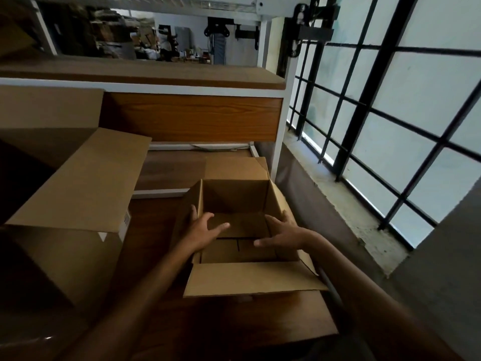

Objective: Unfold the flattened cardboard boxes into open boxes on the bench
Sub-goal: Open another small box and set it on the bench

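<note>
While an open box (235,201) stands upright on the bench (161,256) near the window (390,113), both hands reach into its top. The left hand (201,234) and right hand (282,234) hold their fingers spread, gripping nothing, over the folded bottom flaps. A bigger box (75,183) sits just left.

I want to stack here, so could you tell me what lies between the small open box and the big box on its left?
Only bare bench separates the small open box from the big box, in the head view.
</note>
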The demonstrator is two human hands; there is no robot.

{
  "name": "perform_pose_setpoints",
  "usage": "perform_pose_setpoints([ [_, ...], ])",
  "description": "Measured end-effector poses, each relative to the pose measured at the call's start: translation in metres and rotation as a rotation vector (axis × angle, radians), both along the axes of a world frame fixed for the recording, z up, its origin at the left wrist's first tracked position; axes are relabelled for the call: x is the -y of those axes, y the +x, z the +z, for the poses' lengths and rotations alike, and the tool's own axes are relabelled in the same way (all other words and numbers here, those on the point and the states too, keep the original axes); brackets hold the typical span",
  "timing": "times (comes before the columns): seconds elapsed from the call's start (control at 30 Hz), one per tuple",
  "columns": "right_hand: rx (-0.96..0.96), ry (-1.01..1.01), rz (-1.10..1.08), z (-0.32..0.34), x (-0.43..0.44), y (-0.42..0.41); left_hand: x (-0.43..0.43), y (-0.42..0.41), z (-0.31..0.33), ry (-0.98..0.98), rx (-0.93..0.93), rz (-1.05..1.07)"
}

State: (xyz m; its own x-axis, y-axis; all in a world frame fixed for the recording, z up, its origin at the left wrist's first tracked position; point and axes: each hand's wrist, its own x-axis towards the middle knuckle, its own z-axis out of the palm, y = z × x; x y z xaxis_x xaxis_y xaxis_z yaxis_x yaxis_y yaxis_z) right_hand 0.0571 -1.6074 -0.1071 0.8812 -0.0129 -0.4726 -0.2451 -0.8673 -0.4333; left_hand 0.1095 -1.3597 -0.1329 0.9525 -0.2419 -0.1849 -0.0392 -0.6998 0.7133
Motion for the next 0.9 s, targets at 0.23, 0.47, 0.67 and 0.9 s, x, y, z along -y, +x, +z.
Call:
perform_pose_setpoints([
  [0.23, -0.138, -0.164, 0.221, -0.032, 0.023, 0.014, -0.053, -0.023, 0.001, 0.189, -0.237, -0.372],
  [0.47, -0.073, -0.272, 0.169, 0.027, -0.017, -0.02, -0.048, -0.038, -0.002, 0.148, -0.196, -0.256],
  [0.67, 0.139, -0.05, 0.002, -0.002, -0.011, -0.059, -0.045, -0.084, -0.028, -0.108, 0.133, -0.008],
  [0.9, 0.573, -0.022, -0.19, -0.047, -0.032, -0.108, -0.036, -0.116, -0.038, -0.296, 0.24, 0.178],
])
